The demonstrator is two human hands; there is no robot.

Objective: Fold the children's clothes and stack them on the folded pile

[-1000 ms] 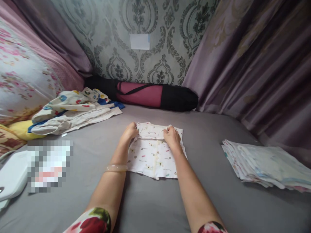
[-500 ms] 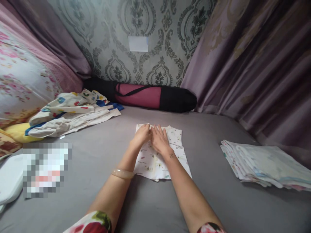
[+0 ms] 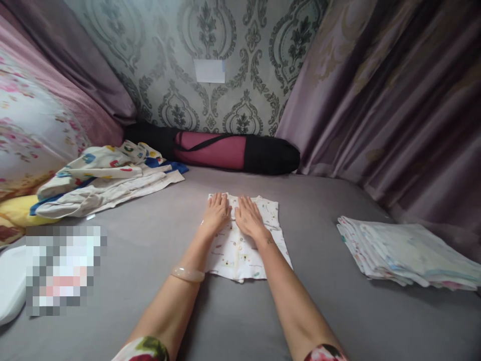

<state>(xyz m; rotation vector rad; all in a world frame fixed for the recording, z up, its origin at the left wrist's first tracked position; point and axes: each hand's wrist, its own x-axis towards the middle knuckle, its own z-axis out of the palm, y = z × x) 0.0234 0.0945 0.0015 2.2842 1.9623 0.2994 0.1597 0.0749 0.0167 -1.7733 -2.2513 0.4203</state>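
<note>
A small white printed baby shirt (image 3: 240,260) with a buttoned front lies flat on the grey bedsheet, its sleeves not showing. My left hand (image 3: 217,213) rests flat on the upper left part of it, fingers stretched out and pointing away from me. Beside it, my right hand (image 3: 248,216) presses flat on the upper middle, fingers also extended. A narrow strip of the shirt shows between the two hands. Neither hand grips the cloth. The parts under my palms and forearms are hidden.
On the right sits a stack of folded cloths (image 3: 409,250). Loose clothes (image 3: 108,185) lie heaped at the left by a yellow item (image 3: 18,210). A black and maroon long bag (image 3: 210,150) lies along the wall. A white object (image 3: 13,281) is at the left edge.
My left hand has gone from bent fingers near the shirt's neckline to lying flat, a little to the left. My right hand stays flat on the shirt, now slightly apart from the left.
</note>
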